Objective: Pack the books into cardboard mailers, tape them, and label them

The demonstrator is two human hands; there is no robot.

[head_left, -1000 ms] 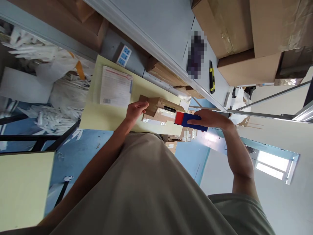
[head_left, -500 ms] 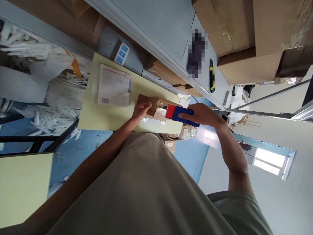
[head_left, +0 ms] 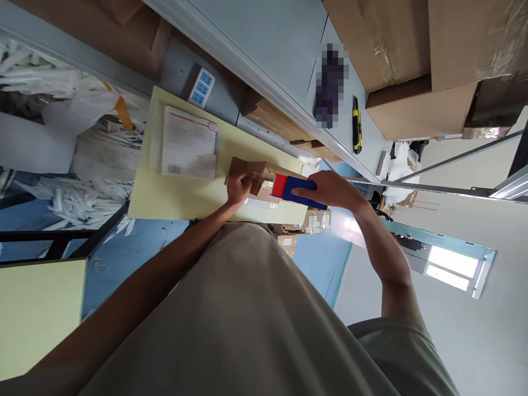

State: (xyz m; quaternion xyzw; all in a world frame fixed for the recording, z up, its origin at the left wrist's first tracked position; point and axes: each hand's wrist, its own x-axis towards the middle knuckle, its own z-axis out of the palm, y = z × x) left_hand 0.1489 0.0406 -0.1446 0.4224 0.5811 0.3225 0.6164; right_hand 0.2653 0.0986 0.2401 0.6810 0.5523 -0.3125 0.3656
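Observation:
A small brown cardboard box (head_left: 262, 170) lies on the pale yellow tabletop (head_left: 185, 198), with shiny clear tape on it. My left hand (head_left: 239, 190) is at the box's left end, its fingers curled against the cardboard; the fingertips are partly hidden. Over the box's right part, my right hand (head_left: 330, 187) grips a blue and red tape dispenser (head_left: 295, 190). The dispenser's red end points left toward my left hand and hangs over or touches the box; which one, I cannot tell.
A printed white packet (head_left: 190, 143) lies left of the box. Behind it is a power strip (head_left: 202, 88). A yellow and black utility knife (head_left: 357, 125) rests on the grey shelf (head_left: 272, 49), beside large cartons (head_left: 421, 110). White scrap (head_left: 91, 187) is heaped at the left.
My right hand and the tape dispenser have moved slightly left over the box. My left hand has curled its fingers and lowered a little at the box's left end.

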